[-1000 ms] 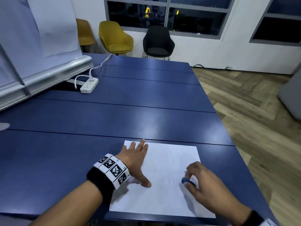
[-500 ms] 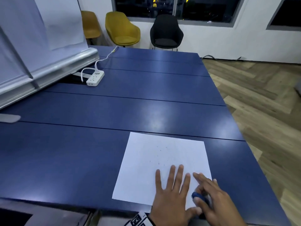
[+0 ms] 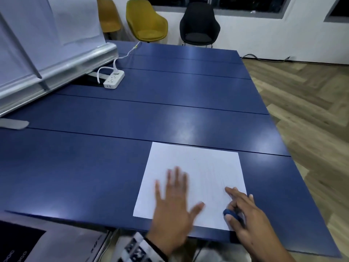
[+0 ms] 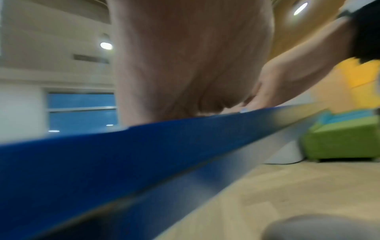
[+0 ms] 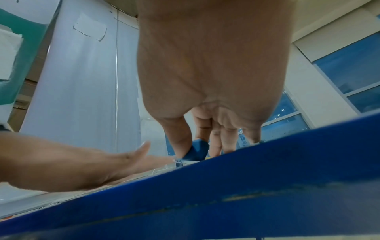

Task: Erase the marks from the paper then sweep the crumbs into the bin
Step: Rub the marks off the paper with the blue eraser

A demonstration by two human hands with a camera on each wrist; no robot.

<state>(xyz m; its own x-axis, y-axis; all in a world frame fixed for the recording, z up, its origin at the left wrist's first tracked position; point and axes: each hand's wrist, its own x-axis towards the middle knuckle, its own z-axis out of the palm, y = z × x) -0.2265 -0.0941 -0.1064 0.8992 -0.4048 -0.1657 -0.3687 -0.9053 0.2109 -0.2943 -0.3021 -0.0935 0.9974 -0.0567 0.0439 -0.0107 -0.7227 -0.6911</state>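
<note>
A white sheet of paper (image 3: 196, 176) lies near the front edge of the blue table (image 3: 132, 114). My left hand (image 3: 173, 201) is spread flat and motion-blurred over the sheet's near left part, fingers straight. My right hand (image 3: 243, 210) rests at the sheet's near right corner and pinches a small blue eraser (image 3: 229, 213) between thumb and fingers, other fingers stretched out on the paper. In the right wrist view the blue eraser (image 5: 196, 150) sits under the thumb, with the left hand (image 5: 82, 165) at the left. The left wrist view shows mostly palm and table edge (image 4: 144, 146).
A white power strip (image 3: 113, 80) with its cable lies at the far left of the table beside a whiteboard stand (image 3: 56, 63). Yellow chairs (image 3: 146, 19) and a black chair (image 3: 199, 23) stand beyond. Wooden floor (image 3: 306, 110) lies to the right. A dark opening (image 3: 17, 242) is below the table's near-left edge.
My left hand left the sheet's left side, crossed to its near edge beside the right hand, and now sweeps back leftward. The right hand with the eraser stays at the near right corner.
</note>
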